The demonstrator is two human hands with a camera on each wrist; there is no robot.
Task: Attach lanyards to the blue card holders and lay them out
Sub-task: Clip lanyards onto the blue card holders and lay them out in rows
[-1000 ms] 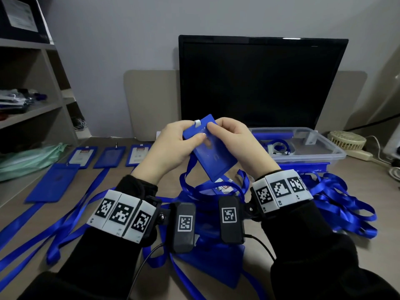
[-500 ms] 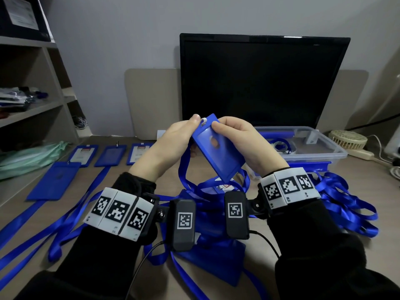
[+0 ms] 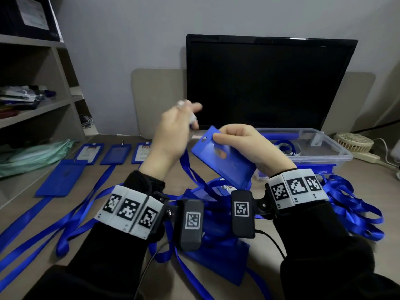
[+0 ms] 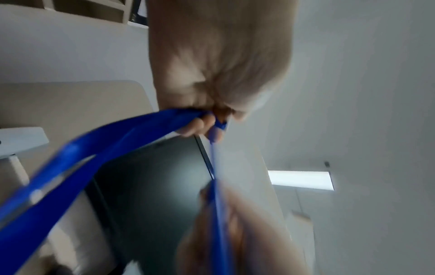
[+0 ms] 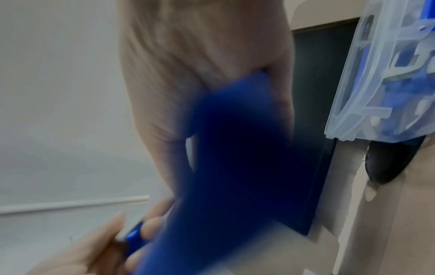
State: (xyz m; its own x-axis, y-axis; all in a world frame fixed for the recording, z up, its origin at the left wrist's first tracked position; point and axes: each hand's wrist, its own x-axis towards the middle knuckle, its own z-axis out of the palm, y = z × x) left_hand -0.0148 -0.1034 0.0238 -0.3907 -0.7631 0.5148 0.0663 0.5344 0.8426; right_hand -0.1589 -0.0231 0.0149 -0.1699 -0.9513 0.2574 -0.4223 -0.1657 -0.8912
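Note:
My right hand (image 3: 233, 137) holds a blue card holder (image 3: 225, 159) by its top edge, raised and tilted above the desk; the slot hole (image 3: 204, 139) near that edge shows. The same blue card holder (image 5: 235, 158) is blurred in the right wrist view. My left hand (image 3: 184, 120) sits just left of the holder and grips the end of a blue lanyard (image 3: 190, 169), whose strap hangs down to the pile. In the left wrist view the lanyard (image 4: 117, 147) runs out from the curled fingers (image 4: 200, 126). Whether the clip is in the slot is hidden.
Several finished blue holders (image 3: 116, 153) with lanyards lie in a row at the left. A heap of loose lanyards (image 3: 350, 204) covers the desk's middle and right. A clear plastic box (image 3: 320, 148), a black monitor (image 3: 270, 83), a small fan (image 3: 355, 142) and shelves (image 3: 32, 109) surround it.
My left hand has let go of the holder's top and lifted away to the left with the lanyard end. The right hand has tilted the holder flatter and lower.

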